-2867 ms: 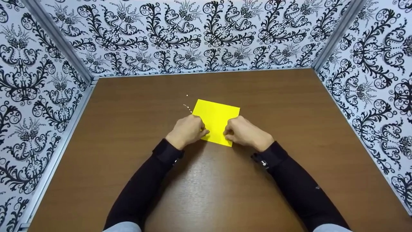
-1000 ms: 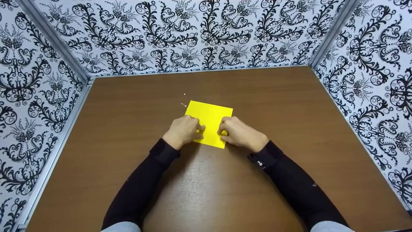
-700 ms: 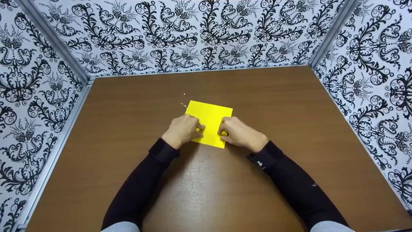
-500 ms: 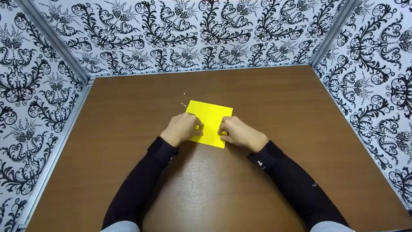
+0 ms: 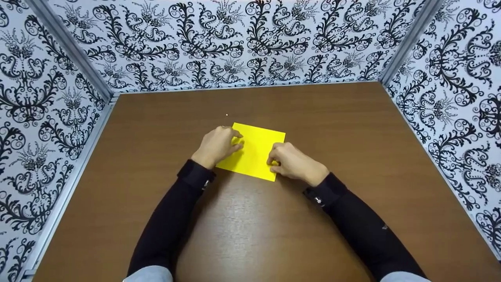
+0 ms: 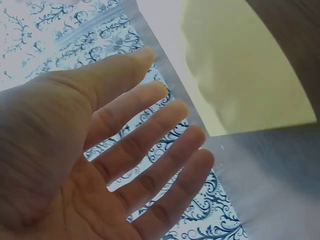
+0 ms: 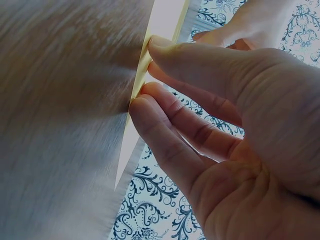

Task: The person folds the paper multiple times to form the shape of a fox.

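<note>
A square yellow sheet of paper (image 5: 256,150) lies on the brown table, turned slightly. My left hand (image 5: 217,147) is over its left side with thumb and fingers apart. In the left wrist view the fingers of the left hand (image 6: 125,145) are spread and hold nothing, with a gap between them and the pale-looking paper (image 6: 240,65). On the sheet's right edge, my right hand (image 5: 295,160) rests its fingertips. The right wrist view shows the right hand (image 7: 220,125) with thumb and fingertips touching the paper (image 7: 125,155), seen nearly edge-on.
The brown tabletop (image 5: 332,117) extends around the paper. Patterned black-and-white walls (image 5: 254,39) with grey metal frame bars (image 5: 70,47) enclose its back and sides. A tiny white speck (image 5: 227,114) shows beyond the sheet.
My left hand has lifted off the paper's left part and shifted up and left, its fingers opening. The right hand stays at the right edge. The sheet keeps almost the same place.
</note>
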A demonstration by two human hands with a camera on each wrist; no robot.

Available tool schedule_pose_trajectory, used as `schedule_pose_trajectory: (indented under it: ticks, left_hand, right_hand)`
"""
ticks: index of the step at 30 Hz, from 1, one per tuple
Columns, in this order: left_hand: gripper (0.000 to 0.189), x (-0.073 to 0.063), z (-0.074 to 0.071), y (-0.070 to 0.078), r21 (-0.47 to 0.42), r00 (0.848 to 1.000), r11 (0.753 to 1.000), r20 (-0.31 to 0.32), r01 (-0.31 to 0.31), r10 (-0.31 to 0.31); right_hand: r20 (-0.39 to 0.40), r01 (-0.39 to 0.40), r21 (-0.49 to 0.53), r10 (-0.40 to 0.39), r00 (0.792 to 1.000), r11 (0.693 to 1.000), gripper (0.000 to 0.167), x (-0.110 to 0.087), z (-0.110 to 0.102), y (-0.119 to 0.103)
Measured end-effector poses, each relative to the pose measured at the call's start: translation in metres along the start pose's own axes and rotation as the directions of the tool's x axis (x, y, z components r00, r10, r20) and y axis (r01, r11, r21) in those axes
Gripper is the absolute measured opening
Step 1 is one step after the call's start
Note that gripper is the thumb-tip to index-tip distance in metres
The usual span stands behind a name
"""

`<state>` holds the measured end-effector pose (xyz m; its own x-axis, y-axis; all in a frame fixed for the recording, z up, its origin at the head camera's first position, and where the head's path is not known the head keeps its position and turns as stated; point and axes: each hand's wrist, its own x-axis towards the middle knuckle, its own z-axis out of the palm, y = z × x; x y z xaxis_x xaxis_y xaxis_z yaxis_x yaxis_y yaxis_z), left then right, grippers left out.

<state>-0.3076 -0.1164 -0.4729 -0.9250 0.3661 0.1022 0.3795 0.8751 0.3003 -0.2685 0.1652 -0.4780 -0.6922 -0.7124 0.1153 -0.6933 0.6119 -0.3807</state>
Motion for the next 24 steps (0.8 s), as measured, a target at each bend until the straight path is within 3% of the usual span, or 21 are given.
schedule_pose_trajectory:
  ticks: [13, 24]
  left_hand:
    - [0.050, 0.028, -0.001, -0.024, -0.023, 0.999, 0.999, -0.005, 0.046, -0.046]
    - [0.054, 0.045, 0.010, -0.023, -0.049, 0.994, 0.995, 0.060, 0.092, -0.089]
  right_hand:
    - [-0.019, 0.028, 0.016, -0.028, 0.999, 0.999, 0.016, 0.002, 0.000, -0.002]
    - [-0.002, 0.009, 0.018, -0.009, 1.000, 1.000, 0.017, -0.001, -0.001, -0.001]
